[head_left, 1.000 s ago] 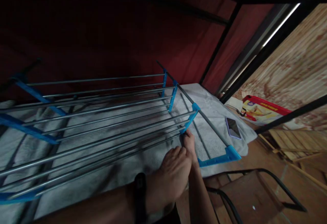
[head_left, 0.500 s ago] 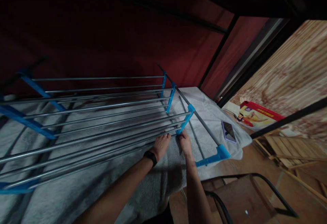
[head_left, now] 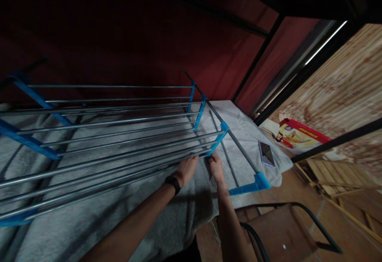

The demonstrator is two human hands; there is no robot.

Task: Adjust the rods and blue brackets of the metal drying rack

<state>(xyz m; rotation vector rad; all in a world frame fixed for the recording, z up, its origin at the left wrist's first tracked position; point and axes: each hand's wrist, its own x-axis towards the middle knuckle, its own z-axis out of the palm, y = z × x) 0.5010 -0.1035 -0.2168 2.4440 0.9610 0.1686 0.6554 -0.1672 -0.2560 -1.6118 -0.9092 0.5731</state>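
A rack of grey metal rods [head_left: 128, 147] joined by blue plastic brackets lies over a bed-like surface covered with a grey blanket [head_left: 98, 218]. My left hand [head_left: 187, 169], with a black band on the wrist, is closed around the front lower rod near its right end. Just to its right, my right hand [head_left: 216, 167] pinches the bottom of a blue bracket [head_left: 217, 142] where that rod meets it. The fingertips of both hands are partly hidden. A thicker tube [head_left: 241, 149] runs from the bracket's top to a blue corner piece [head_left: 261, 182].
A phone [head_left: 266, 154] rests on the blanket at right. Beyond the edge stand a brown chair [head_left: 286, 230] with a dark frame, a red and yellow box [head_left: 301, 136] and wooden slats [head_left: 337, 174]. Dark posts [head_left: 259, 57] and a red cloth wall [head_left: 134, 47] border the back.
The view has shifted slightly, and the rack's left end sits a little further left. Both hands keep nearly the same places at the bracket and rod.
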